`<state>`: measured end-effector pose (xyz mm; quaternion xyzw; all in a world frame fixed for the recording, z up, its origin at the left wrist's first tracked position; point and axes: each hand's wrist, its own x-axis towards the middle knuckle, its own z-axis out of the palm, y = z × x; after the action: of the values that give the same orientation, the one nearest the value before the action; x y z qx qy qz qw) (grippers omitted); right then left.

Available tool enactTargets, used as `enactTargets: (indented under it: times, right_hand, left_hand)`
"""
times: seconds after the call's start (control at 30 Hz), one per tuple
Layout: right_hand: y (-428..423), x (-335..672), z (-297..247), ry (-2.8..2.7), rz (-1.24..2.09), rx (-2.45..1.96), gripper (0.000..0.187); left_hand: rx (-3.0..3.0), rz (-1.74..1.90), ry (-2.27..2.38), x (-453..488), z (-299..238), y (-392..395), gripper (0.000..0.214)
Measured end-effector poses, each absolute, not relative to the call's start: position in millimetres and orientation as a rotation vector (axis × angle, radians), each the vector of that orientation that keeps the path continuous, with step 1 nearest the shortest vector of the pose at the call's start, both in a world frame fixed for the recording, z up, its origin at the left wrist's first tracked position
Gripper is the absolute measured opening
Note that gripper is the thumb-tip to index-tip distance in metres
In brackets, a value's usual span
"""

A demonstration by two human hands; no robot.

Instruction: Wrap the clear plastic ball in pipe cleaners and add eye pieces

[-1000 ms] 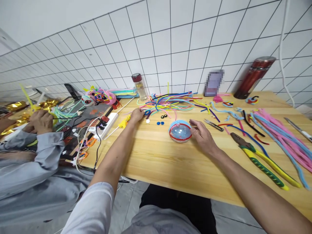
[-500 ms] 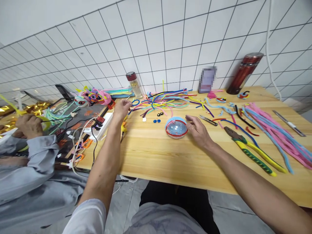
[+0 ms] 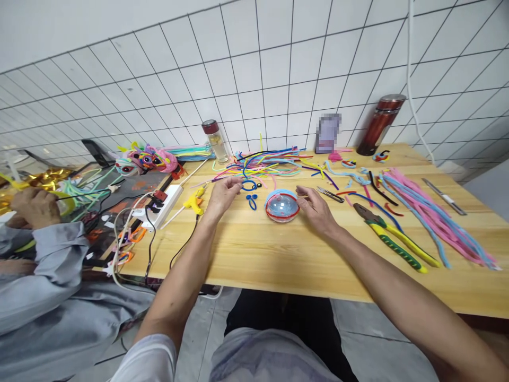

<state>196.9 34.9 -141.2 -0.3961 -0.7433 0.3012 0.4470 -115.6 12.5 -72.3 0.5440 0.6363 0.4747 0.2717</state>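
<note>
My left hand (image 3: 226, 197) is closed in a pinch on a bent blue pipe cleaner (image 3: 249, 185), which shows as a loop beyond the fingertips. Two small blue discs (image 3: 252, 197) lie just below that loop, with a narrow blue loop (image 3: 253, 206) hanging over or beside them. My right hand (image 3: 315, 208) holds nothing; its fingers are loosely bent and apart, close to the right side of a clear plastic dome (image 3: 282, 207). Red pipe cleaner rings the dome's edge and light blue lines its back. Whether the fingertips touch it, I cannot tell.
Behind my hands lies a heap of coloured pipe cleaners (image 3: 270, 163). Snips (image 3: 331, 194), pliers (image 3: 387, 236) and a pink-and-blue bundle (image 3: 433, 217) are to the right. A yellow glue gun (image 3: 193, 201) and power strip (image 3: 162, 208) lie left, near a co-worker's hands (image 3: 35, 206).
My left hand has moved right and toward me with the blue loop, away from the glue gun, coming nearer the dome. My right hand stays beside the dome. The view has shifted slightly.
</note>
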Motion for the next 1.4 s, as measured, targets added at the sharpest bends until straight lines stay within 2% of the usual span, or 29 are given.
enactTargets:
  times: [0.13, 0.23, 0.43, 0.6, 0.73, 0.83, 0.93, 1.13, 1.3, 1.4]
  right_hand:
    - [35, 197, -141, -1.849, 0.774, -0.990, 0.061]
    - [36, 198, -142, -1.846, 0.785, -0.989, 0.059]
    - [38, 198, -143, -1.818, 0.781, -1.022, 0.063]
    - [45, 202, -146, -1.803, 0.747, -1.049, 0.064]
    - [52, 208, -151, -1.763, 0.697, -1.062, 0.065]
    - [58, 213, -155, -1.743, 0.671, -1.070, 0.065]
    - [63, 216, -159, -1.738, 0.631, -1.094, 0.062]
    - [61, 214, -153, -1.743, 0.616, -1.102, 0.065]
    - [55, 213, -126, -1.872, 0.738, -1.047, 0.064]
    - [51, 213, -113, -2.035, 0.855, -1.042, 0.076]
  left_hand:
    - [1.488, 1.236, 2.123, -140, -85, 23, 0.016]
    - [1.436, 1.207, 2.181, -149, -95, 27, 0.017]
    - [1.256, 1.327, 1.993, -153, -111, 28, 0.022]
    - [1.005, 1.505, 1.845, -157, -117, 29, 0.016]
    - [0.732, 1.675, 1.413, -157, -118, 29, 0.022]
    - [0.680, 1.666, 1.168, -158, -119, 30, 0.027]
    - [0.604, 1.757, 1.187, -162, -122, 34, 0.025]
    - [0.600, 1.917, 1.534, -170, -125, 37, 0.018]
    - [0.471, 1.791, 1.200, -172, -124, 34, 0.023]
    - [0.466, 1.726, 1.074, -175, -125, 35, 0.022]
